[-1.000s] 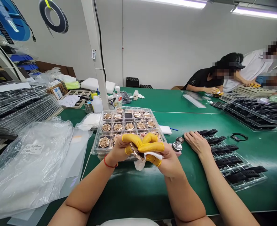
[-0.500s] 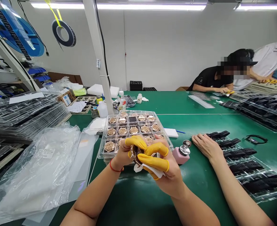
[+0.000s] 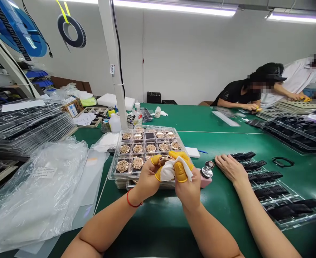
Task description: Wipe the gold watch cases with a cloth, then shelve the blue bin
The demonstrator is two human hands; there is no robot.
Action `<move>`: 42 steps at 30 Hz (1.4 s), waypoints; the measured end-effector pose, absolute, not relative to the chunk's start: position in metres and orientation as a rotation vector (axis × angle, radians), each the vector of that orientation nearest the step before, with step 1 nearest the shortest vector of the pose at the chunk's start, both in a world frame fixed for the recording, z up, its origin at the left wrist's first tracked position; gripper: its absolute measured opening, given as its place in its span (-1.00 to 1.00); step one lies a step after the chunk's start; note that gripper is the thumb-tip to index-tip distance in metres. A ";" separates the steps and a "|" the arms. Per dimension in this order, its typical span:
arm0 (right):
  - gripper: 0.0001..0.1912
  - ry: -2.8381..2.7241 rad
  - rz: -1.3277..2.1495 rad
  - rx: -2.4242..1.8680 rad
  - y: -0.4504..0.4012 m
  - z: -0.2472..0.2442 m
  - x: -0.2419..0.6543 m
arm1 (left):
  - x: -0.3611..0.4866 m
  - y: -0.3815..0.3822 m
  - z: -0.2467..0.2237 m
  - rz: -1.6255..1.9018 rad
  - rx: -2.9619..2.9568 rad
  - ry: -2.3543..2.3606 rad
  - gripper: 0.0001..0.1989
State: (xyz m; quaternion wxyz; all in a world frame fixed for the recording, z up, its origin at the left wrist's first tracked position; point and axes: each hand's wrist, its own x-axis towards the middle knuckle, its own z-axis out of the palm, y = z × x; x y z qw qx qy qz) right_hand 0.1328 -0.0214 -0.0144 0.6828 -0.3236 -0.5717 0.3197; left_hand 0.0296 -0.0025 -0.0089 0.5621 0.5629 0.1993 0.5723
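A rose-gold watch case (image 3: 164, 159) is pinched between the yellow-capped fingers of my left hand (image 3: 149, 179), which has a red string on its wrist. My right hand (image 3: 188, 179), also in yellow finger covers, grips a white cloth (image 3: 169, 170) and holds it against the case. Both hands are over the front edge of a clear tray (image 3: 114, 161), whose compartments hold several similar round gold pieces. One back compartment shows a dark square with no gold piece. Just right of my right hand stands a pink bottle (image 3: 206, 182) with a metal top, partly hidden.
A nearby person's hand (image 3: 231, 168) rests beside black watch straps (image 3: 272, 190) at right. Plastic bags (image 3: 37, 200) and stacked trays (image 3: 26, 132) lie at left. A white post (image 3: 113, 64) rises behind the tray. Two people work at the far right.
Both hands have turned and risen slightly; the case is tilted differently, and the white cloth now shows in front of it between the hands. The camera view has shifted a little.
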 end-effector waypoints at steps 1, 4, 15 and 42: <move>-0.72 -1.292 0.720 -0.746 -0.020 -0.016 0.130 | 0.031 -0.002 -0.009 1.372 1.258 0.479 -0.66; -0.70 -1.421 0.623 -0.830 -0.013 -0.022 0.140 | 0.034 -0.001 -0.008 1.399 1.092 0.475 -0.65; -0.82 -1.484 0.526 -0.821 0.014 -0.006 0.316 | 0.026 -0.002 -0.005 0.864 0.735 0.309 -0.53; -0.81 -1.563 0.199 -0.708 -0.001 0.000 0.187 | -0.009 -0.003 0.014 0.847 1.059 0.386 -0.54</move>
